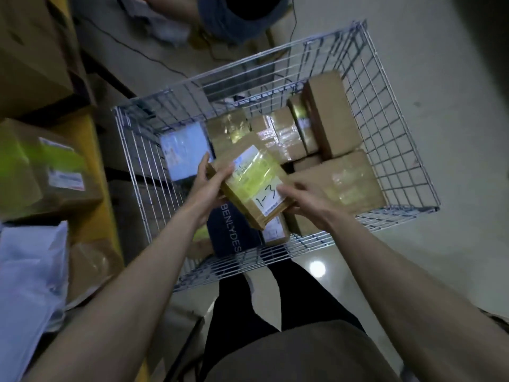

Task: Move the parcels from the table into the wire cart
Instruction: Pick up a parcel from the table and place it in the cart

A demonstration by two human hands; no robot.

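A small cardboard parcel (254, 186) wrapped in yellowish tape, with a white label reading "1-3", hangs over the wire cart (396, 150). My left hand (209, 186) grips its left end and my right hand (305, 201) grips its near right corner. Inside the cart lie several brown cardboard parcels (344, 180), a tall box standing on end (327, 114), a dark box with white lettering (231, 232) and a white-blue package (184, 153). More parcels, such as a brown box with a green patch (46, 172), sit on the yellow table (91, 150) at left.
A white plastic mailer (30, 271) and a brown padded bag (93, 263) lie on the table's near end. Large cardboard boxes (33, 51) stand at the far left. Another person's head (242, 15) shows beyond the cart. Pale floor (440, 64) stretches to the right.
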